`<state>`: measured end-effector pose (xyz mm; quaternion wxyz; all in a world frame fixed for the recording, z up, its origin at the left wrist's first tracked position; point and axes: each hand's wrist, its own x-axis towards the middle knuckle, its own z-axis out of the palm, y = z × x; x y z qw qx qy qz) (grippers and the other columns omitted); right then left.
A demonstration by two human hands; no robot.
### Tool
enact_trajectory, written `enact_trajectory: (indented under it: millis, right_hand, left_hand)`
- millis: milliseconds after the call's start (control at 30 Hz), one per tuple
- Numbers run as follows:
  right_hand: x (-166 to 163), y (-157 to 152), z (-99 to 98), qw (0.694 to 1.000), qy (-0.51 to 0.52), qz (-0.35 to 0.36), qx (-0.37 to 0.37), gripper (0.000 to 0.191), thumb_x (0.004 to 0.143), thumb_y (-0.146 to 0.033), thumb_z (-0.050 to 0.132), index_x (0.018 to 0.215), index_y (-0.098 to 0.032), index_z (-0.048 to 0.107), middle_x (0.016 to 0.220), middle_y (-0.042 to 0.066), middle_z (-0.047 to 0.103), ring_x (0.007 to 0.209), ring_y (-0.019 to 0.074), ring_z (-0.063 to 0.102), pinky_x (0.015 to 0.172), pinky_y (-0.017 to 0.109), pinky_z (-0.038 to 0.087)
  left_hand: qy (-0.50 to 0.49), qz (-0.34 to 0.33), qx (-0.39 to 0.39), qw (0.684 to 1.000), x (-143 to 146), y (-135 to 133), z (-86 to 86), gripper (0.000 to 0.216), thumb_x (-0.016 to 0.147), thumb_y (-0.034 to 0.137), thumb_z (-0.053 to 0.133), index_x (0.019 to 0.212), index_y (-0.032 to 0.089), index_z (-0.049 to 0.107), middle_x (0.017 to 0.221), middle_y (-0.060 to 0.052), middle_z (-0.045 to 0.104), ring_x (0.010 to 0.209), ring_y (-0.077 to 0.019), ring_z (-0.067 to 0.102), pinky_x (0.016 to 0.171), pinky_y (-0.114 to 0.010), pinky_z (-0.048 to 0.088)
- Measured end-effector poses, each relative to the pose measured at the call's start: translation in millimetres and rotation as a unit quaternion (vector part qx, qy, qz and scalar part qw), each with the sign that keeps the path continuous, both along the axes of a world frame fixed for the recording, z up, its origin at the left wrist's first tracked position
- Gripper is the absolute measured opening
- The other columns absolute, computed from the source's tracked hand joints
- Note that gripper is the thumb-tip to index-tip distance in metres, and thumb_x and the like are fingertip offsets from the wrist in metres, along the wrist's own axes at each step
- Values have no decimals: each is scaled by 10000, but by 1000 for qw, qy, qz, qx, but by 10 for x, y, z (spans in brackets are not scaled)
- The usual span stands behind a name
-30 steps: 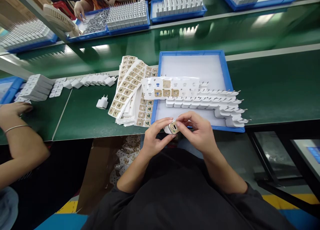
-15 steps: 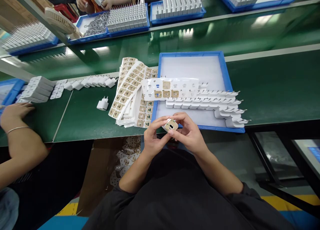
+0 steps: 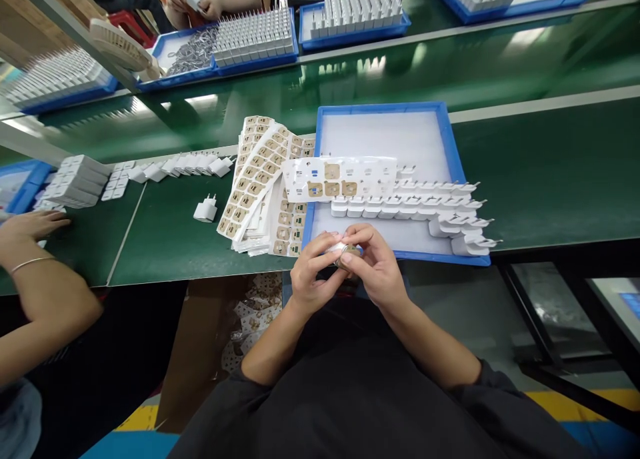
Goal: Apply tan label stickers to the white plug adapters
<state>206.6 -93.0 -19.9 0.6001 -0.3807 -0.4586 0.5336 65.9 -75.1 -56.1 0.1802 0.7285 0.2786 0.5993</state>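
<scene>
Between both hands, at the tray's near edge, is a white plug charger [image 3: 336, 248] with a tan sticker on one face. My left hand [image 3: 314, 272] is closed round its left side. My right hand [image 3: 376, 266] grips the other side, its thumb pressed on the tan face. Fingers cover much of the charger. Just beyond lies the blue-rimmed tray [image 3: 454, 142], holding rows of white chargers [image 3: 410, 206]. A partly used sticker sheet [image 3: 345, 172] rests across the tray's left side, over some chargers. Left of it fans a stack of sticker sheets [image 3: 257, 179].
A single charger [image 3: 205, 209] lies on the green bench [image 3: 165, 239], with a row of chargers [image 3: 180, 164] behind it. At far left is a co-worker's arm [image 3: 45, 279]. Opposite, another person's hands [image 3: 200, 2] work behind trays of chargers [image 3: 255, 36]. A cardboard box [image 3: 185, 352] stands below.
The charger has been tilted between my hands, so its stickered face now turns to the right and shows less. My right thumb has moved onto that face.
</scene>
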Motion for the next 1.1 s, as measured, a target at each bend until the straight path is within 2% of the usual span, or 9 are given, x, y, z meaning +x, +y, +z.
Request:
enact_trajectory:
  millis: [167,367,500,633,733,833,900,1000,1100]
  right_hand:
    - [-6,12,-25,999,43,16,-24,95,913,-337,660,928,-244,673,1001,34,531,767,141,523,452,194,437]
    - [-4,2,-29,1000,12,-6,-19,101,884,-337,665,921,-242,664,997,45,559,873,176,559,527,216,485]
    - [-4,-1,-14,998,46,26,-38,97,895,-336,646,919,-244,668,991,34,551,734,141,532,482,219,462]
    - [96,6,-11,994,59,83,-27,145,899,-284,655,1031,-272,716,1087,34,547,762,134,550,512,232,495]
    - [212,41,27,994,-38,97,12,207,911,-275,670,1113,-271,716,1100,49,590,861,164,583,592,259,529]
    - [278,91,96,981,-173,38,85,98,951,-274,646,1021,-246,709,937,39,650,836,170,598,672,296,534]
    - [279,108,127,959,-248,-5,136,58,952,-258,646,956,-243,702,934,49,670,826,177,620,662,307,533]
    - [251,72,123,926,-308,-50,211,66,931,-244,657,899,-259,713,1031,81,679,856,199,651,659,334,557]
    - [202,-14,52,930,-267,3,251,53,923,-245,668,896,-266,709,1007,80,695,830,199,676,668,337,577]
  left_hand:
    - [14,8,28,999,-14,13,9,528,803,101,807,1253,266,587,1246,-84,714,1184,-233,705,1044,-481,594]
    - [51,27,52,997,-32,15,-19,496,831,150,797,1247,295,570,1266,-59,703,1194,-234,702,1038,-505,595]
    - [26,21,50,998,-30,13,-28,524,815,149,814,1257,303,578,1272,-55,707,1183,-236,710,1038,-498,592]
    - [-20,-15,-1,1000,-47,-2,-51,582,799,119,819,1294,307,577,1295,-80,704,1213,-247,697,1053,-473,583]
    - [-41,-52,-44,997,-72,-21,-69,615,791,96,815,1323,290,575,1309,-104,698,1232,-252,685,1059,-455,578]
    - [-27,-64,-54,996,-87,-49,-68,606,785,95,816,1318,273,589,1290,-108,708,1211,-251,695,1052,-445,578]
    - [-17,-57,-61,996,-93,-69,-60,587,788,113,818,1310,260,594,1282,-112,711,1201,-253,699,1030,-425,586]
    - [-3,-22,-109,994,-137,-78,-59,550,816,166,806,1316,245,590,1263,-111,716,1195,-252,698,1023,-400,576]
    - [-19,73,-184,980,-285,-35,-85,472,842,234,791,1282,243,619,1219,-97,716,1154,-233,696,997,-357,564]
